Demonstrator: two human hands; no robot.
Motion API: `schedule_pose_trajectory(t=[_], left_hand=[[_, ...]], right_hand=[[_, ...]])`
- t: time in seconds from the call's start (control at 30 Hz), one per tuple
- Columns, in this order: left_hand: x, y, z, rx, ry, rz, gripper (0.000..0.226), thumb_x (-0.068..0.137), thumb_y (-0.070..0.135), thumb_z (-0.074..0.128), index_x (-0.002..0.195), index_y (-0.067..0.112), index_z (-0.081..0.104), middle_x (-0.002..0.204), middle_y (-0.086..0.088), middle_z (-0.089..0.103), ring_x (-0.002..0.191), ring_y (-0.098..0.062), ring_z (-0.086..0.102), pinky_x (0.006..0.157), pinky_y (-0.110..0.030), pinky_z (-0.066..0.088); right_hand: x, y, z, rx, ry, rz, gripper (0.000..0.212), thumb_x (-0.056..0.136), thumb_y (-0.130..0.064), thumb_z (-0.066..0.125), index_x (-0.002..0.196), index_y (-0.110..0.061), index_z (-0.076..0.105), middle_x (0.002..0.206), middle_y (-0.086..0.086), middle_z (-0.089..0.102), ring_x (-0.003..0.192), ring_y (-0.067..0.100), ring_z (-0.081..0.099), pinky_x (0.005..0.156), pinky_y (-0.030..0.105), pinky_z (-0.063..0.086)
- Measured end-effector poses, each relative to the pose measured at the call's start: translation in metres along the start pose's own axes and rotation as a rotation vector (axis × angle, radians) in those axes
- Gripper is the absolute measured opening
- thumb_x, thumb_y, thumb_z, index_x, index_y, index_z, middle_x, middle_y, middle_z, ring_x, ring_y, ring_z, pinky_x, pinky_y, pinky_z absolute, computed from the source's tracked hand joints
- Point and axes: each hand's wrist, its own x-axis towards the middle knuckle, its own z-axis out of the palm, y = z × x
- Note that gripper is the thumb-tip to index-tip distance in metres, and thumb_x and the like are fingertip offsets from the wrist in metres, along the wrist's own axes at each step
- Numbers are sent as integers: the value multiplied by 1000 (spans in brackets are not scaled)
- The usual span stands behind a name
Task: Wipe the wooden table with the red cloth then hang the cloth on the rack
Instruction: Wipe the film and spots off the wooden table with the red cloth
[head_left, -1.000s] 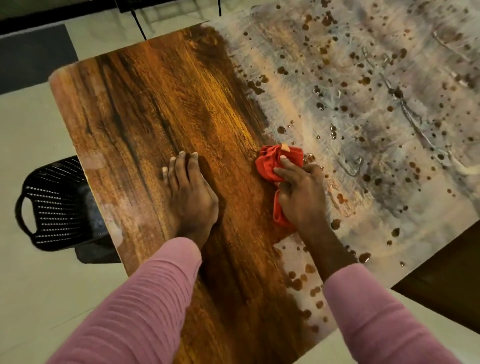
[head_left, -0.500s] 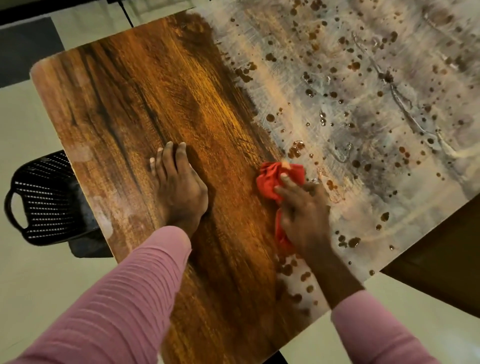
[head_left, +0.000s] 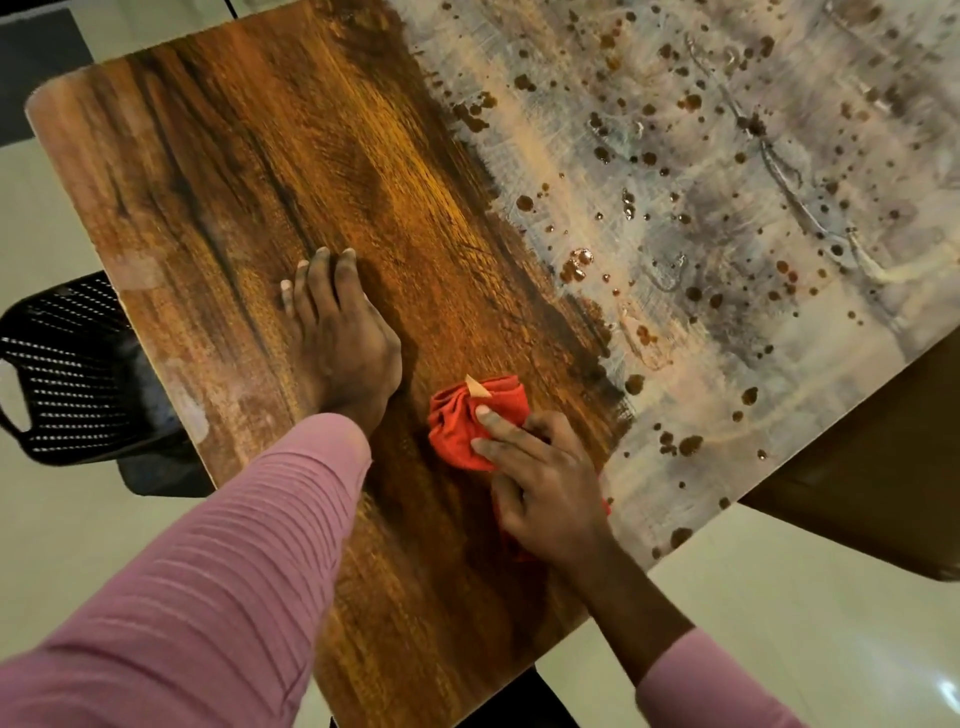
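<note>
Right hand (head_left: 545, 488) bunched on red cloth (head_left: 467, 426), pressing it to wooden desk (head_left: 260, 171); left hand (head_left: 343, 338) flat, fingers spread (pale film beyond).

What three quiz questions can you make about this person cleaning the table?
1. True or false: the red cloth lies under the left hand.
2. Which side of the wooden table is still filmy and spotted? A) the left side B) the right side
3. Fill in: the left hand rests ____ on the wood.

Key: 1. False, the right hand presses it. 2. B. 3. flat.
</note>
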Motion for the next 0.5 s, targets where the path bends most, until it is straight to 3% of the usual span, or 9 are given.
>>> schedule_pose_trajectory(t=[0.17, 0.33, 0.4, 0.5], left_hand=[[0, 1, -2, -26, 18, -2, 44, 98, 15, 32, 141, 13, 41, 149, -13, 39, 142, -31, 30, 122, -47, 13], [1, 3, -6, -19, -20, 46, 46, 99, 16, 31, 144, 13, 38, 152, -13, 36, 144, -31, 28, 122, -47, 12], [-1, 5, -11, -7, -25, 78, 46, 98, 16, 30, 144, 13, 37, 152, -13, 36, 144, -31, 27, 122, -47, 11], [-10, 7, -20, 15, -48, 178, 48, 98, 15, 31, 145, 14, 37, 153, -14, 35, 145, -32, 27, 122, -48, 11]], right_hand=[[16, 37, -21, -93, 130, 247, 37, 80, -8, 62, 115, -18, 67, 127, -5, 59, 96, 27, 45, 71, 34, 42], [27, 50, -27, -62, 147, 395, 39, 81, -4, 62, 117, -18, 66, 131, -7, 56, 100, 25, 41, 76, 29, 35], [21, 33, -22, -34, 151, 390, 40, 79, -4, 62, 117, -18, 66, 131, -7, 56, 99, 23, 41, 76, 32, 38], [-13, -3, -10, -11, 90, 235, 39, 76, -7, 65, 113, -20, 68, 129, -8, 58, 96, 20, 43, 72, 29, 37]])
